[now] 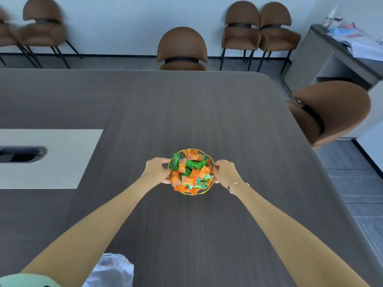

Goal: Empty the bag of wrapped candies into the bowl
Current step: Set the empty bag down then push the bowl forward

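A clear glass bowl with a gold rim [202,192] stands on the dark wood table, heaped with orange and green wrapped candies [191,171]. My left hand [156,170] grips the bowl's left side. My right hand [224,171], with a bracelet at the wrist, grips its right side. A crumpled clear plastic bag [113,270] lies near the table's front edge, below my left forearm; it looks flat and I see no candies in it.
The table [207,112] has a pale inset panel with a black cable slot [20,155] at the left. Brown chairs stand at the far edge [182,48] and right side [333,112]. A grey cabinet with papers [339,48] stands at the back right.
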Motion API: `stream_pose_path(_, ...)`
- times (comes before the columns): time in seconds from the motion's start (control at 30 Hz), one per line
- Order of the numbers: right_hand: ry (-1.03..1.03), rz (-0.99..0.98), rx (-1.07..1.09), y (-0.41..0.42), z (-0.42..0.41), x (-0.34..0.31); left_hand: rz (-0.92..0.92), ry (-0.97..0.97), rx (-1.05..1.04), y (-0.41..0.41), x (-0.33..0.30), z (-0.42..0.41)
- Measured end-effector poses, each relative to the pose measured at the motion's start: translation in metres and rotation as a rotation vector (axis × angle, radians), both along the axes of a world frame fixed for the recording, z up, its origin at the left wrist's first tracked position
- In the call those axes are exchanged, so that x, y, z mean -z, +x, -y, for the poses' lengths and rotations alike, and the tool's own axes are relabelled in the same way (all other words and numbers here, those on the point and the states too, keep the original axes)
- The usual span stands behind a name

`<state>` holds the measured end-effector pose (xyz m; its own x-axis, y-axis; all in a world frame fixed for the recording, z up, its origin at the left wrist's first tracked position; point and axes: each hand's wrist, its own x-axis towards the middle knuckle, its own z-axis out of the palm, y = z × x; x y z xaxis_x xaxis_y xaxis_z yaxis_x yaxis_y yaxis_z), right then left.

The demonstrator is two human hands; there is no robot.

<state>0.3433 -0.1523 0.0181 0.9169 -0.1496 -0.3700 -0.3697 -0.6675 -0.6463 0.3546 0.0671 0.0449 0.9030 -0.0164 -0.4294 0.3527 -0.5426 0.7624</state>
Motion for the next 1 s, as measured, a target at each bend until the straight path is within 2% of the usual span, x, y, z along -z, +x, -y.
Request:
stream_pose_path(0.13, -0.035, 0.027, 0.002, 0.059, 0.005, 0.028, 0.031, 0.001, 0.011, 0.055, 0.022, 0.012)
stream_pose_path(0.4, -0.043, -0.016, 0.003, 0.129, 0.006, 0.083, -0.053, 0.068, 0.030, 0.125, 0.071, 0.016)
stream_pose_path(0.63, -0.022, -0.040, -0.017, 0.139, 0.008, 0.101, -0.049, 0.061, 0.027, 0.134, 0.104, 0.012)
stream_pose_path(1.0, 0.012, -0.014, 0.012, 0.132, 0.008, 0.101, -0.066, 0.004, -0.011, 0.131, 0.105, 0.010)
